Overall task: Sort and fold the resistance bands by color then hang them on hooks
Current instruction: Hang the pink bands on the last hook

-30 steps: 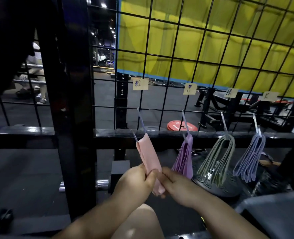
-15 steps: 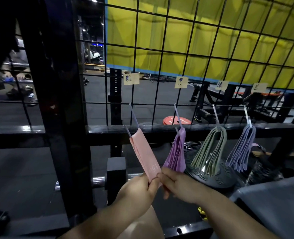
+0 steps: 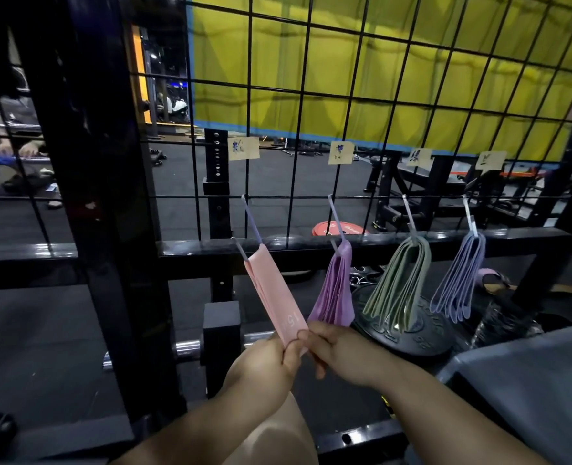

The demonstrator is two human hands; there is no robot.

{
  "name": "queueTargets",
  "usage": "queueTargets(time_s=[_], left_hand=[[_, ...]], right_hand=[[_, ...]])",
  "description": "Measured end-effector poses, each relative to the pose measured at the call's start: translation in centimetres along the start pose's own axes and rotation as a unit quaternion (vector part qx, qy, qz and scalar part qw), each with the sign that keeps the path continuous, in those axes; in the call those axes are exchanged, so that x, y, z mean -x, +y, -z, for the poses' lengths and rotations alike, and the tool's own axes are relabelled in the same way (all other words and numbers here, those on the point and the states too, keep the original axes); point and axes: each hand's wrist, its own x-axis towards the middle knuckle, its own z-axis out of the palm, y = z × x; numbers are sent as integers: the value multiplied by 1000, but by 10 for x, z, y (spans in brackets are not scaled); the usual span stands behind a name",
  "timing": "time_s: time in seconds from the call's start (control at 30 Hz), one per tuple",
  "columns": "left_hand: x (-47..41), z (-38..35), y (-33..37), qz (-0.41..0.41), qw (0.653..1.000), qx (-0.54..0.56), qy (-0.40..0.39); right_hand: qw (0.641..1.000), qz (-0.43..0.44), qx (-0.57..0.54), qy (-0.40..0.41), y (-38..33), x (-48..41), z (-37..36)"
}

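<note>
A pink band (image 3: 271,290) hangs folded on the leftmost hook (image 3: 248,223) of the wire grid. My left hand (image 3: 264,367) and my right hand (image 3: 341,354) both pinch its lower end and hold it slanted toward me. To its right hang a bunch of purple bands (image 3: 336,293), then green bands (image 3: 398,283), then lavender-blue bands (image 3: 459,276), each on its own hook below a paper label.
The black wire grid (image 3: 345,95) rises in front of a yellow curtain. A thick black post (image 3: 103,196) stands at left. A black weight plate (image 3: 408,333) lies below the green bands, and a grey surface (image 3: 529,380) sits at lower right.
The camera has come closer and shifted a little. Both hands have slid down to the pink band's lower end and still pinch it on its hook.
</note>
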Motion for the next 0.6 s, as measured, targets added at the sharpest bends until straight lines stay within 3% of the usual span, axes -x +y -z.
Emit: queueTargets(time_s=[0.2, 0.4, 0.6], left_hand=[[9, -8, 7, 21, 991, 132, -1], [5, -20, 14, 121, 936, 330, -13], [4, -48, 25, 142, 905, 400, -45]], right_hand=[[1000, -4, -3, -8, 3, 5, 4], [1000, -5, 2, -4, 11, 13, 10], [999, -32, -9, 5, 29, 32, 22]])
